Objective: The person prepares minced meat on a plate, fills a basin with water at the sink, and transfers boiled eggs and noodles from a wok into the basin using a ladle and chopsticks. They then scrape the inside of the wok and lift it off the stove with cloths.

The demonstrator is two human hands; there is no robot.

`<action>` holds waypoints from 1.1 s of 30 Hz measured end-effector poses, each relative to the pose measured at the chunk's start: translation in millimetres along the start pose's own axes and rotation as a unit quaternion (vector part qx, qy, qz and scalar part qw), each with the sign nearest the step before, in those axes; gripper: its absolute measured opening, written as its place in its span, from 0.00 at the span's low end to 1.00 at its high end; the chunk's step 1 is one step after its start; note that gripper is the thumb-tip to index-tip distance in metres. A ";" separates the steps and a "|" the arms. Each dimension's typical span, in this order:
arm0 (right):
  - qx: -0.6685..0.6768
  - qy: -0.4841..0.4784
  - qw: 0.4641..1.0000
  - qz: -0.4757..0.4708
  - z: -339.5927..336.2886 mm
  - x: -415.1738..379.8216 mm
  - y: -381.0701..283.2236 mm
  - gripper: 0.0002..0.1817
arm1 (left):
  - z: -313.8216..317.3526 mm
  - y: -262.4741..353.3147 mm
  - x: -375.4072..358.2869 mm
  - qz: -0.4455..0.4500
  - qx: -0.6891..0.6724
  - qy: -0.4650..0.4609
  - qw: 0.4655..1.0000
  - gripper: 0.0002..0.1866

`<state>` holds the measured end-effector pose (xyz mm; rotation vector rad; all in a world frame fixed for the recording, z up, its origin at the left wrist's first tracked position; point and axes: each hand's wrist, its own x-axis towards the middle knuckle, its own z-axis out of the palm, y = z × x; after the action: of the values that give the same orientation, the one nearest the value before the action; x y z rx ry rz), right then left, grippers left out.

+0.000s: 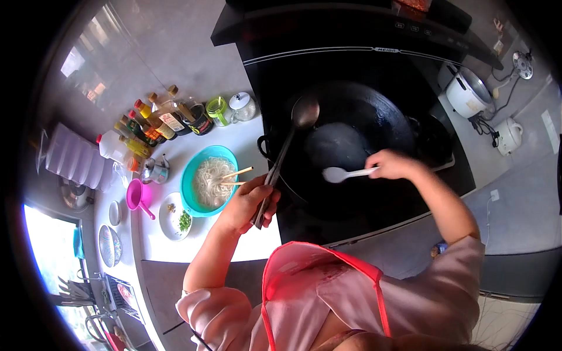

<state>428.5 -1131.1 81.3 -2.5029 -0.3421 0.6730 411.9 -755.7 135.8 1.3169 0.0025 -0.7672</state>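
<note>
My left hand (250, 202) is closed round the dark handle of a metal ladle (305, 112), whose bowl is raised at the wok's left side. My right hand (387, 164) pinches the handle of a small white spoon (336, 174) over the near part of the wok. The large dark wok (392, 111) sits on the black stove, with cloudy liquid (333, 143) in its bottom. To the left of my left hand stands a turquoise bowl (186, 181) of white noodles (212, 180), with chopsticks (239, 173) resting in it.
A white plate (170, 225) holds chopped greens. Near it are a pink dipper (138, 196), several sauce bottles (151, 121), a green-lidded jar (218, 109) and a glass jar (242, 106). A white rice cooker (465, 96) stands at right. The range hood (351, 26) overhangs the stove.
</note>
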 end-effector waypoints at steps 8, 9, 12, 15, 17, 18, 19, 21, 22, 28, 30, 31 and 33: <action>-0.326 0.222 0.909 0.136 -55.5 23.7 11.4 0.04 | 4.5 -9.4 -17.7 -0.008 0.005 0.027 1.000 0.10; -0.337 0.257 0.897 0.128 -50.5 32.7 11.2 0.05 | 5.7 -11.8 -19.0 -0.011 0.003 0.030 0.999 0.10; -0.361 0.266 0.888 0.098 -45.2 29.9 13.6 0.06 | 7.3 -12.2 -22.5 -0.018 0.016 0.021 0.999 0.11; -0.393 0.230 0.883 0.109 -57.1 -7.6 8.9 0.09 | 9.3 -9.8 -35.3 -0.039 0.042 0.002 0.998 0.14; -0.410 0.150 0.885 0.164 -66.8 -42.2 -16.7 0.07 | 10.6 -12.0 -42.1 -0.041 0.042 0.012 0.998 0.18; -0.394 0.102 0.899 0.161 -67.1 -53.7 -24.3 0.07 | 9.9 -16.5 -43.3 -0.038 0.048 0.020 0.998 0.20; -0.377 0.053 0.911 0.157 -66.7 -59.7 -28.4 0.07 | 12.3 -15.9 -44.6 -0.037 0.047 0.021 0.998 0.20; -0.257 0.015 0.961 0.099 -57.3 -52.9 -23.2 0.07 | 19.0 -14.0 -47.4 -0.028 0.067 0.032 0.997 0.12; -0.190 0.008 0.976 0.107 -52.7 -44.2 -28.2 0.07 | 20.4 -13.8 -46.3 -0.028 0.067 0.031 0.997 0.12; -0.290 0.132 0.943 0.100 -38.9 -8.5 0.3 0.06 | 34.4 -10.8 -53.9 -0.029 0.069 0.039 0.996 0.14; -0.290 0.045 0.952 0.088 -48.5 -26.8 -12.3 0.08 | 38.3 -12.5 -60.8 -0.032 0.050 0.051 0.997 0.21; -0.270 -0.007 0.960 0.076 -52.0 -29.6 -21.8 0.08 | 39.6 -13.2 -62.0 -0.031 0.049 0.060 0.996 0.21; -0.244 -0.027 0.968 0.057 -45.5 -11.5 -24.9 0.09 | 44.4 -15.2 -65.4 -0.035 0.047 0.056 0.997 0.21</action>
<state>440.1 -1133.7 133.0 -2.9944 -0.4278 0.7802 336.3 -762.0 162.7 1.4544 0.1030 -0.7600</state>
